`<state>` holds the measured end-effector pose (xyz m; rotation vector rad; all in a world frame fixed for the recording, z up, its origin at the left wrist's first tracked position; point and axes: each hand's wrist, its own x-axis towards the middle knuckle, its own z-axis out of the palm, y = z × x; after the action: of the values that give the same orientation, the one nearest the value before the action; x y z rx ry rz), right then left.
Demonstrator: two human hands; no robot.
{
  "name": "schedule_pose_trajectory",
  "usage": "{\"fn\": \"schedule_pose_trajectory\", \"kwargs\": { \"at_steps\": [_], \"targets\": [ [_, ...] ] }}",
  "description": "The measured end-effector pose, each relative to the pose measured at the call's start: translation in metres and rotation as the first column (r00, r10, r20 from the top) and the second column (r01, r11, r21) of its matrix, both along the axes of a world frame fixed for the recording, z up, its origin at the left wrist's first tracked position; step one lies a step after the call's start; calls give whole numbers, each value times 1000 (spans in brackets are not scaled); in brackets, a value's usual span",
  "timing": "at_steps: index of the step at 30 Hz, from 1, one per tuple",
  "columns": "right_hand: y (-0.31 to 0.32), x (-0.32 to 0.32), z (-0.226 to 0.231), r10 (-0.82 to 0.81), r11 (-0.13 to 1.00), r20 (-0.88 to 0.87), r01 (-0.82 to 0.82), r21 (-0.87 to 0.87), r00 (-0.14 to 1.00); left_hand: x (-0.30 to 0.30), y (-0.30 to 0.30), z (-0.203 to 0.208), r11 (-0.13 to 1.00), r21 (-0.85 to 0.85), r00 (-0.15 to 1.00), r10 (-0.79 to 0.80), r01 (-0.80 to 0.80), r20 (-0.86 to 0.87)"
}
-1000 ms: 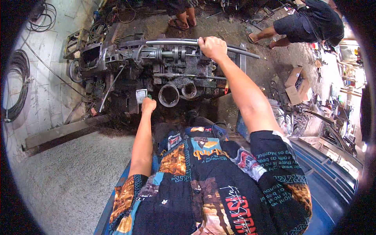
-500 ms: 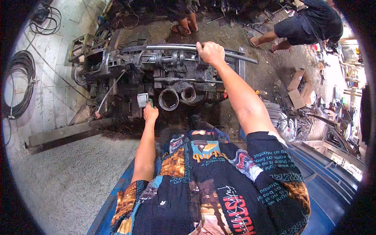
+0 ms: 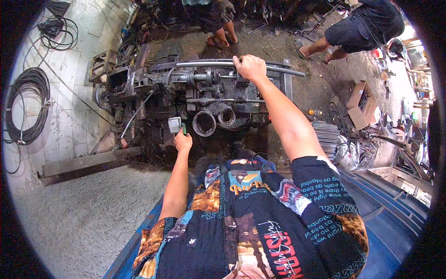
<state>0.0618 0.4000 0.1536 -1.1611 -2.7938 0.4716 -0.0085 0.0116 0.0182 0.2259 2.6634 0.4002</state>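
My right hand [image 3: 251, 68] is closed around a long metal rod [image 3: 287, 71] that runs along the far side of a dark, greasy lathe-like machine [image 3: 183, 86]. My left hand [image 3: 184, 141] is closed on a small green piece [image 3: 184, 129], perhaps a handle, at the machine's near left. Against that green piece sits a small pale grey box-like part [image 3: 174, 124]; whether the two are joined I cannot tell. To the right of my left hand are a large metal ring [image 3: 204, 123] and a smaller ring [image 3: 226, 116]. Dark metal shavings lie around them.
Two people are nearby: one with sandalled feet [image 3: 218, 42] beyond the machine, another bending [image 3: 357, 28] at the far right. A coiled black cable [image 3: 29, 107] lies at left. An open cardboard box [image 3: 361, 106] and stacked metal pieces [image 3: 325, 139] are at right.
The whole view has shifted slightly, so the machine appears a little lower and farther right. Both hands keep their holds, with little visible movement against the machine.
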Motion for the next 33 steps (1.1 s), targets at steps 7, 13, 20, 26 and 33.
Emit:
{"fn": "schedule_pose_trajectory", "kwargs": {
  "at_steps": [7,13,20,26,33],
  "targets": [
    [4,0,-4,7,999,9,-7,33,1000,0,5,8,1000,-5,1000,2,-2,-6],
    [0,-3,-2,-13,999,-36,14,32,999,0,5,7,1000,-16,1000,7,-7,-1],
    [2,-2,-5,-25,999,-49,27,38,998,0,5,7,1000,-10,1000,13,-13,7],
    [3,1,-5,-12,998,-90,17,59,996,-1,0,4,1000,0,1000,-8,8,-16],
    [6,4,-10,-13,998,-109,20,62,994,-1,1,2,1000,-12,1000,-19,19,10]
  ]
}}
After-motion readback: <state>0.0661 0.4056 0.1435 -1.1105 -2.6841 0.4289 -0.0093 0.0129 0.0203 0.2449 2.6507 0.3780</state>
